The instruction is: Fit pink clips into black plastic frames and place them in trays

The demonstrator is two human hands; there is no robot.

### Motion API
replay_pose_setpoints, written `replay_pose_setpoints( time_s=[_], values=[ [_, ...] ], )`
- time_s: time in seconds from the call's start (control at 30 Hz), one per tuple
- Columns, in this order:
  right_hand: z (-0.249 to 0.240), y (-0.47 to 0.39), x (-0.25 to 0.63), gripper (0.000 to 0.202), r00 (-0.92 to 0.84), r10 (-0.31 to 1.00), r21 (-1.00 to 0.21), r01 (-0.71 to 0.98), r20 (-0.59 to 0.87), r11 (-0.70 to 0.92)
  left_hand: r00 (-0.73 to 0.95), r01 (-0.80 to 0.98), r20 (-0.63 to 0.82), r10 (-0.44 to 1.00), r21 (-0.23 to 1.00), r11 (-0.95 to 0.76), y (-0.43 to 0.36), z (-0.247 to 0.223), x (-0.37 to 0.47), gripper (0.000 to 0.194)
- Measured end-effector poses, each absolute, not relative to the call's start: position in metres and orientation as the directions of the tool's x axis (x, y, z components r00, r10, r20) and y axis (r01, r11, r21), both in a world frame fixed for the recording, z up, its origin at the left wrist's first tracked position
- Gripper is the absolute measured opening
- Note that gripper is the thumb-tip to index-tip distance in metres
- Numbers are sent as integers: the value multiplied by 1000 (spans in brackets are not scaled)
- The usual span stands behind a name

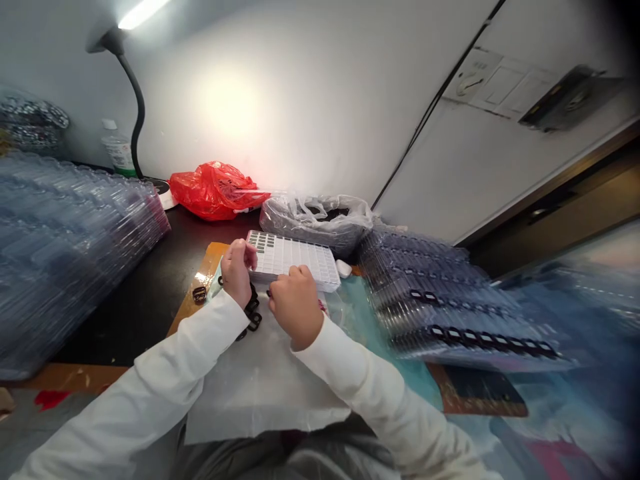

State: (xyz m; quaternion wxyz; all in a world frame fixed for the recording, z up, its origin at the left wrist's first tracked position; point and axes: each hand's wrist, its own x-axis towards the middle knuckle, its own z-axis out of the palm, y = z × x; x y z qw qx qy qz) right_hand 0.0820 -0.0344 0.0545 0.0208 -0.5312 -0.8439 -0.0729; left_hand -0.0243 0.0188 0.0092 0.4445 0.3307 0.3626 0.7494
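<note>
My left hand (237, 272) is closed, thumb and fingers curled together at the near left corner of a white gridded tray (305, 261). What its fingertips hold, if anything, I cannot make out. Several cells at the tray's left end contain small dark pieces (260, 241). Just right of it, my right hand (297, 303) is closed, knuckles up, with a bit of a small black piece (269, 293) showing at its fingers. Black buckle-like pieces (254, 313) lie in a loose pile beside my left wrist, and one similar brown-black piece (199, 295) rests farther left.
Stacked clear plastic trays stand left (75, 247) and right (440, 293), the right ones bearing black pieces. Behind are a red plastic bag (217, 190), a clear bag (315, 223) with dark contents, a lamp (137, 100) and a bottle (119, 150). Whitish sheeting (265, 387) covers the near work surface.
</note>
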Motion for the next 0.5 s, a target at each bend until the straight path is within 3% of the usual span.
replay_pose_setpoints(
  time_s=[0.13, 0.23, 0.33, 0.5],
  values=[
    [76, -28, 107, 15, -265, 944, -347, 882, 195, 319, -263, -294, 307, 915, 878, -379, 13, 11, -20, 21],
    [83, -19, 128, 15, -176, 972, -574, 785, 156, 234, -125, -145, 342, 931, 922, -358, 8, 13, -19, 28],
    [84, -17, 142, 16, -134, 986, -671, 722, 103, 168, 33, -68, 303, 952, 951, -301, 6, 12, -18, 33],
    [80, -17, 147, 16, -129, 985, -728, 664, 116, 173, 148, -196, 242, 959, 958, -211, 4, 4, -11, 40]
  ],
)
